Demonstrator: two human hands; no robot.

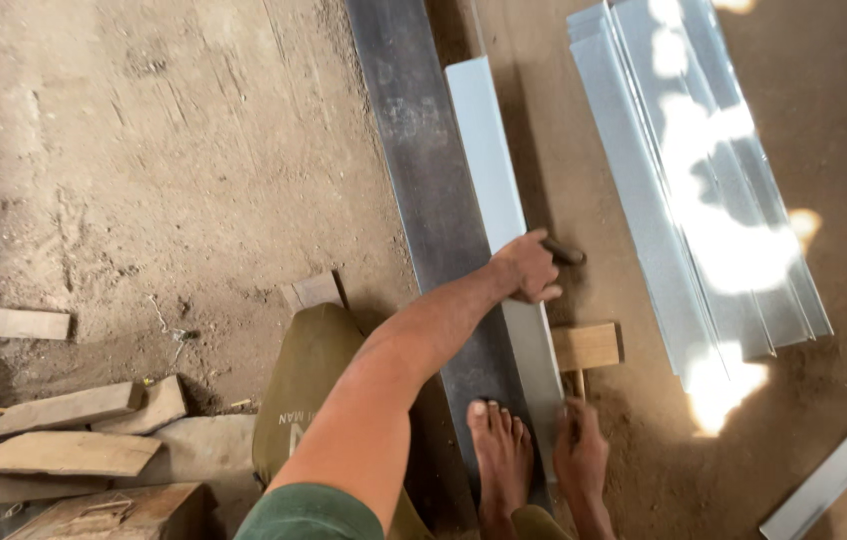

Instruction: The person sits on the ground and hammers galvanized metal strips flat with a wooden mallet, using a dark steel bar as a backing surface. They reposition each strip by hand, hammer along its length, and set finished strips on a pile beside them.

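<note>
Dirt floor point(174, 170) spreads under a dark beam point(434, 190) with a pale metal strip point(492, 150) laid along it. I see my left hand point(527, 266) pressed on the strip, fingers curled round a dark tool point(564, 253). My right hand point(580, 450) grips a mallet point(586, 347) just beside the strip.

Mallet point(585, 347) blocks rt — dirt point(174, 170) free lft.

An olive-green cloth sack point(304, 390) bearing pale printed lettering lies on the dirt beside the dark beam point(429, 190).
</note>
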